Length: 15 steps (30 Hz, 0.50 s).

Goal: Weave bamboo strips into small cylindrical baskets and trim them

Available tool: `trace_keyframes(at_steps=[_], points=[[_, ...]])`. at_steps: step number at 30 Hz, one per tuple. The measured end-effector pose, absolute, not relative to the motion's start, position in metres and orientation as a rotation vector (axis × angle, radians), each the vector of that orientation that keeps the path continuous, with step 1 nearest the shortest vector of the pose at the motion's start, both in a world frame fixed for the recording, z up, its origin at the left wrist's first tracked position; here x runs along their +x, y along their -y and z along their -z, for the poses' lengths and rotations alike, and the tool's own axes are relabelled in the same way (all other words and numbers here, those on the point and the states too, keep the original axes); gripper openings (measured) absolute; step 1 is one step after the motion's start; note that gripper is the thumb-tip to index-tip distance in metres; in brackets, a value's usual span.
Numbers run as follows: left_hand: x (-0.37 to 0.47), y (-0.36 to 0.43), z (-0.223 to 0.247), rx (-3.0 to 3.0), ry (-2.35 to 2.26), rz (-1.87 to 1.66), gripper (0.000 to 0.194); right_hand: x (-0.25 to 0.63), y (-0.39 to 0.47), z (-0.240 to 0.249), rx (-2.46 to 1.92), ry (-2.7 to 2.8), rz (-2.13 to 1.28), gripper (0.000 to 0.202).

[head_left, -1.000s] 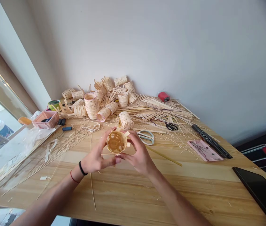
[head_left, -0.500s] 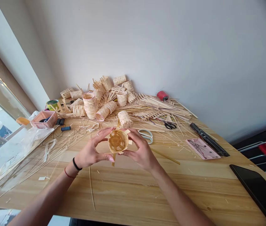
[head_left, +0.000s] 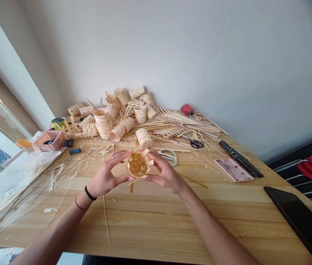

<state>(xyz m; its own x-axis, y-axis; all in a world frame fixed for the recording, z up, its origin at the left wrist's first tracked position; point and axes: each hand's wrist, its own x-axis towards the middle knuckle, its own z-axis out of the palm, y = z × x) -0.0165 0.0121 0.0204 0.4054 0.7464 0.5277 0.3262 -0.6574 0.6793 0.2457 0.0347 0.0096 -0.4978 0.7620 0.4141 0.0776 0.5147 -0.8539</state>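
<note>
Between my two hands is a small woven basket [head_left: 138,165], its round opening turned toward me and short strip ends sticking out from its rim. My left hand [head_left: 108,173] grips its left side, with fingers over the top and the thumb at the lower edge. My right hand [head_left: 164,172] wraps round the right side in the same way. A yellowish strip [head_left: 131,187] shows just below the basket. Behind the hands a finished-looking woven basket [head_left: 144,138] lies tilted, with white-handled scissors [head_left: 169,157] to its right.
Several woven baskets [head_left: 104,123] and loose wood strips [head_left: 180,123] are heaped along the wall. A pink bin [head_left: 48,141] stands at left. Black scissors [head_left: 196,144], a red thread spool [head_left: 187,109], a pink tray [head_left: 233,170] and a black phone-like slab [head_left: 296,221] lie at right.
The basket has turned slightly between my hands, and its protruding strip ends sit a little differently. My left thumb has drawn in closer under the rim. The view has shifted slightly.
</note>
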Motion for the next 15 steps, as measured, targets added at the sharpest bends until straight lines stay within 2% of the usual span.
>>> trace_keyframes(at_steps=[6,15], points=[[-0.0167,-0.0087,-0.023,2.261,-0.971,-1.197,0.063,0.2428,-0.0336,-0.0057,-0.704,1.919,-0.977,0.082],[-0.0165,-0.0091,-0.0198,2.185,-0.918,-1.247,0.063,0.2432,-0.0336,-0.0047,-0.726,1.928,-0.905,0.081]])
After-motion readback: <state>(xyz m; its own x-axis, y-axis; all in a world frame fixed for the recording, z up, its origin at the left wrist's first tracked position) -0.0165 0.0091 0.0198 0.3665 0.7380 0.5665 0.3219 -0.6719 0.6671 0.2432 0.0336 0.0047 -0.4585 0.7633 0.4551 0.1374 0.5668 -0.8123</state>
